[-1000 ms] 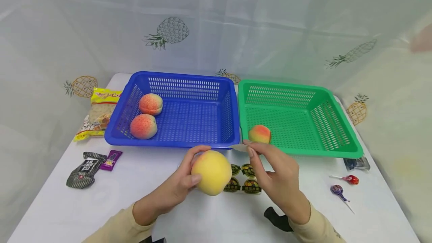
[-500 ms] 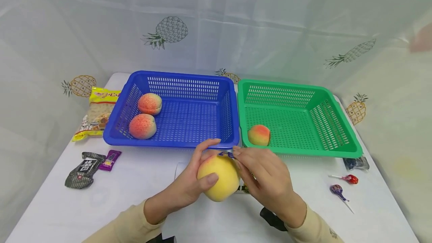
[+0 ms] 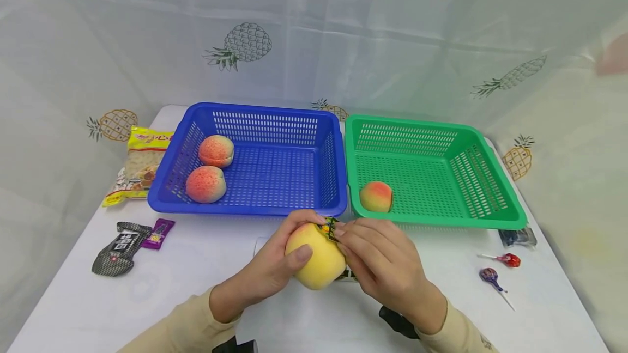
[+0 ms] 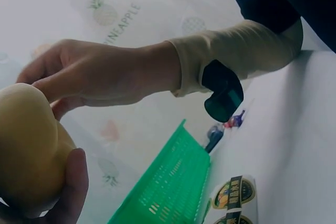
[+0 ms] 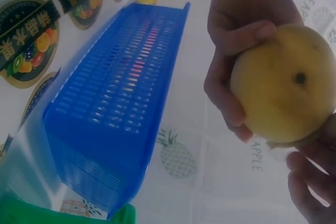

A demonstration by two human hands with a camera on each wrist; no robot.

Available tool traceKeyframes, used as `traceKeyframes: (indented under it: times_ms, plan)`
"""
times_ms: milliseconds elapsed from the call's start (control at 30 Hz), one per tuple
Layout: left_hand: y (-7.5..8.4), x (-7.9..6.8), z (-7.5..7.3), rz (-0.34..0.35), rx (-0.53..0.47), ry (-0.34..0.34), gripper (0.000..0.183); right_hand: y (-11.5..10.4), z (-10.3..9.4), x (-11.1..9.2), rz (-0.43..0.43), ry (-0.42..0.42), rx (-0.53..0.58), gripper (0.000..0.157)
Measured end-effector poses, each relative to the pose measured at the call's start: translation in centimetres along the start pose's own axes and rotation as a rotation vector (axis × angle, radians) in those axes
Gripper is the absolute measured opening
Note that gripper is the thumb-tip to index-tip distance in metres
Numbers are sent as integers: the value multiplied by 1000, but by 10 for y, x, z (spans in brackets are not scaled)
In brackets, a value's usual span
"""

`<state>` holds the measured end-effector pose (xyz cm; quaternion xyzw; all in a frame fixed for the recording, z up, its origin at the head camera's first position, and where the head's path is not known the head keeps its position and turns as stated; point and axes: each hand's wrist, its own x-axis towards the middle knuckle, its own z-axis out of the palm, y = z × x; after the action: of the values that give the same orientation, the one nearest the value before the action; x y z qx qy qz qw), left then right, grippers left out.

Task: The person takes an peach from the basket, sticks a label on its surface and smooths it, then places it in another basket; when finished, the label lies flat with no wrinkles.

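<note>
In the head view a yellow peach (image 3: 314, 263) with a faint pink blush is held up in front of the baskets. My left hand (image 3: 265, 268) grips it, thumb across the near side and fingers around the back. A dark fruit sticker (image 3: 327, 227) lies against the peach's upper right side. My right hand (image 3: 387, 255) pinches that sticker's right edge, fingertips right at the peach. Below the hands, a sheet of round black-and-gold stickers (image 3: 349, 275) is mostly hidden; the right wrist view shows its stickers (image 5: 32, 40) larger. A dark spot marks the peach (image 5: 273, 87) there.
A blue basket (image 3: 245, 212) holds two peaches (image 3: 211, 168) at its left. Beside it a green basket (image 3: 441, 221) holds one peach (image 3: 376, 196). Snack packets (image 3: 142, 165) lie left; two lollipops (image 3: 510, 260) and a dark packet (image 3: 520, 236) lie right.
The right hand has moved left and brought the sticker against the peach, turning its printed face into view. The left hand has shifted slightly right with the peach.
</note>
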<state>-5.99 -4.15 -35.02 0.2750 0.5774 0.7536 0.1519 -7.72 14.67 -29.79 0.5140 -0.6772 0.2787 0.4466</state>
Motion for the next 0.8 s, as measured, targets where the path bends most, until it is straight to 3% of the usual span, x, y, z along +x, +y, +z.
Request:
traceKeyframes:
  times_ms: [133, 267, 367, 467, 633, 800]
  plan:
    - [-1, -1, -1, 9, 3, -29, 34, 2, -1, 0, 26, -24, 118, 20]
    - [0, -3, 0, 39, -22, -54, 33, 4, -2, -1, 47, -59, 237, 39]
    - [2, -4, 0, 48, -88, -61, 32, 4, -2, -1, 37, -96, 250, 58]
    - [4, -5, 0, 46, -171, -68, 31, 3, -1, 0, 16, -99, 209, 66]
    - [6, -6, 3, 66, -252, -60, 31, 0, 3, 3, -5, 8, 164, 56]
    - [6, -7, 3, 95, -253, -35, 31, -3, 7, 4, -29, 126, 135, 50]
